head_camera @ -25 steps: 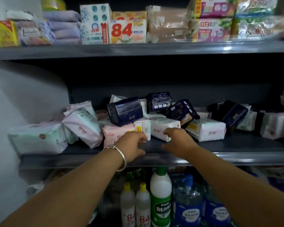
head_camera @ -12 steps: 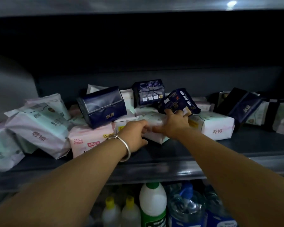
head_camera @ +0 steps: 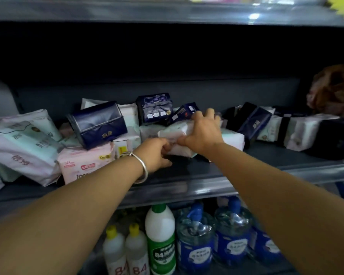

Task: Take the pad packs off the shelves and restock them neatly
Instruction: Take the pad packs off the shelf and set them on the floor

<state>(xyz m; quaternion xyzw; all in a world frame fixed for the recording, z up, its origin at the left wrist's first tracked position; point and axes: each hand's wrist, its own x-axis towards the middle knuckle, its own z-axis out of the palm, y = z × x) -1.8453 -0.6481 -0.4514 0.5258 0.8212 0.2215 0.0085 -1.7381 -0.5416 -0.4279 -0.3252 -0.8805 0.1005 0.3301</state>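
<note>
Both hands grip one white pad pack (head_camera: pixel 179 133) on the shelf (head_camera: pixel 236 175), right of the dark blue pack (head_camera: pixel 97 126). The right hand (head_camera: pixel 201 133) curls its fingers (head_camera: pixel 208 114) over the top; the left hand (head_camera: pixel 155 153) pinches its near-left corner.

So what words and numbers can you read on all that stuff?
"84" in white: green-capped bottle.
"84" in red: two yellow-capped bottles.
"245" in small print: pink pack.
Pink Chinese characters on the big pale pack, too blurred to read.
Blue jug labels: too blurred.
</note>
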